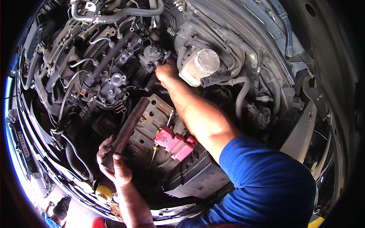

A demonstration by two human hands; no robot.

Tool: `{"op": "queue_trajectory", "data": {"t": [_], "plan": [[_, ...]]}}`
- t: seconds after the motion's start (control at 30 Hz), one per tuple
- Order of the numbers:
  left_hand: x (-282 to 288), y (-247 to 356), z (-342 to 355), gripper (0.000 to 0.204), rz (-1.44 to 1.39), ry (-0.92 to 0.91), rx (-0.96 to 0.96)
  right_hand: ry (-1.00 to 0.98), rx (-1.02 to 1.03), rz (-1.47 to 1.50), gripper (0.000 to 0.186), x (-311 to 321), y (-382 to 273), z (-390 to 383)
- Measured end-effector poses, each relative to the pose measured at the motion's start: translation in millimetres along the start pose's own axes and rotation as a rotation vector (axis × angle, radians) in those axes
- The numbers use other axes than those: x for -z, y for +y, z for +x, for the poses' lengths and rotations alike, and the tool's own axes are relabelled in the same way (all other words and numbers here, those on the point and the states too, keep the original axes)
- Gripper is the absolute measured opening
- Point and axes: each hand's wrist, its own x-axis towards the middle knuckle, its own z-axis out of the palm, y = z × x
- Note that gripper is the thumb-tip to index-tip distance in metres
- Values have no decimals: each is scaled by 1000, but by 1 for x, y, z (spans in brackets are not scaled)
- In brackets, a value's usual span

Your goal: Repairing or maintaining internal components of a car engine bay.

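Note:
My left hand [116, 163] grips a dark metal pipe [132, 125] at its lower end; the pipe slants up rightward over a metal tray [152, 125]. My right hand [166, 71] reaches into the engine bay below a round metal component [151, 53], beside a translucent reservoir with a round cap [195, 70]. Its fingers curl round something I cannot make out. On the tray, under my right forearm, lie a red plastic piece [171, 141], a chrome socket tool [170, 119] and a thin screwdriver with a yellow handle [156, 146].
Engine parts, hoses and wires [91, 76] crowd the upper left. The fender edge [304, 125] runs down the right. A yellow cap [104, 192] sits near the front body edge. Another person [57, 214] is partly visible beyond the car at lower left.

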Motion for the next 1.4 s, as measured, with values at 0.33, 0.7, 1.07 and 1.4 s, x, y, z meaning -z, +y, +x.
{"op": "queue_trajectory", "data": {"t": [0.33,0.7,1.07,1.4], "plan": [[-3,-15,-9,43,26,97,66,-92,-126,245,19,-7,16,18],[-12,-35,20,40,-142,127,35,-219,-298,394,29,2,13,25],[2,-41,6,45,-347,279,218,-14,-132,472,29,-1,-4,5],[2,-25,9,46,-366,247,130,-189,-458,987,10,13,-15,31]]}}
